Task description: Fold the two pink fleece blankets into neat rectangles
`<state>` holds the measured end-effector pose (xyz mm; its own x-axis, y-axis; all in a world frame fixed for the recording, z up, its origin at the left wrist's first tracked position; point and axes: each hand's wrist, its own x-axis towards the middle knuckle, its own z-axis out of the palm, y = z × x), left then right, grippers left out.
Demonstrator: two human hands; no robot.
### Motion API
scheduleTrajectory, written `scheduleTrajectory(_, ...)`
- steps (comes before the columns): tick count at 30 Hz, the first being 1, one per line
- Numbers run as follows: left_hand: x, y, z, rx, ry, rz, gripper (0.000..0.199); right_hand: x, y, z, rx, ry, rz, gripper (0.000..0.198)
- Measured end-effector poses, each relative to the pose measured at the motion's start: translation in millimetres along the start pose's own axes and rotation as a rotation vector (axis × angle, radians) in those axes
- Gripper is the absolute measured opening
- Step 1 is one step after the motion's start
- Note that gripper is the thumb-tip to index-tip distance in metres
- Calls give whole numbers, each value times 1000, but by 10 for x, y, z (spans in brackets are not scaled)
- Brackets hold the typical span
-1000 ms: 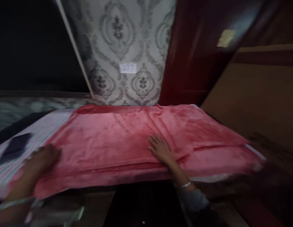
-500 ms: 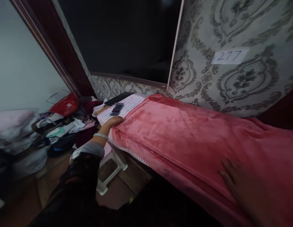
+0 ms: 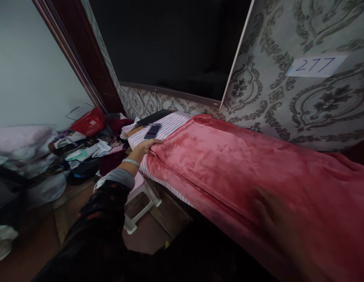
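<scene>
A plush pink-red blanket [image 3: 217, 156] lies folded over a long surface spread with a pink, white and grey striped cloth [image 3: 176, 118]. At the blanket's far left corner, my left hand [image 3: 148, 145] is closed on its edge, the fingers on top of the fabric. A pale bangle [image 3: 130, 161] circles that wrist. My right hand [image 3: 276, 219] rests on the near right part of the blanket, blurred, with thumb and fingers apart. Just beyond my left hand a dark phone [image 3: 152, 132] lies on the striped cloth.
A large dark television screen [image 3: 170, 43] hangs on the patterned wall, beside a paper marked 277 [image 3: 317, 65]. Below my left arm stands a white plastic stool [image 3: 141, 211]. Piled clothes [image 3: 88, 154] and a red basket [image 3: 89, 122] lie at the left.
My left hand has closed on the blanket's corner and bunched it slightly. The right hand has slid left across the blanket. The view has shifted a little left.
</scene>
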<state>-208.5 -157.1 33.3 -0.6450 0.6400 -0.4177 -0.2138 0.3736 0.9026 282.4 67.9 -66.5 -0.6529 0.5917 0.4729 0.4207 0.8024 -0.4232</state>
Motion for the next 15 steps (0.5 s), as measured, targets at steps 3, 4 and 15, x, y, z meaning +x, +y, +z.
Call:
scheduleTrajectory(3, -24, 83, 57, -47, -16, 48, 36, 361, -754, 400, 154, -76, -84, 52)
scheduleTrajectory(4, -38, 128, 100, -72, -31, 85, 36, 513, -1032, 532, 250, -148, -144, 54)
scheduleTrajectory(15, -78, 505, 559, -73, -155, 306, 52, 1746, -2736, 1699, 827, -69, 118, 84)
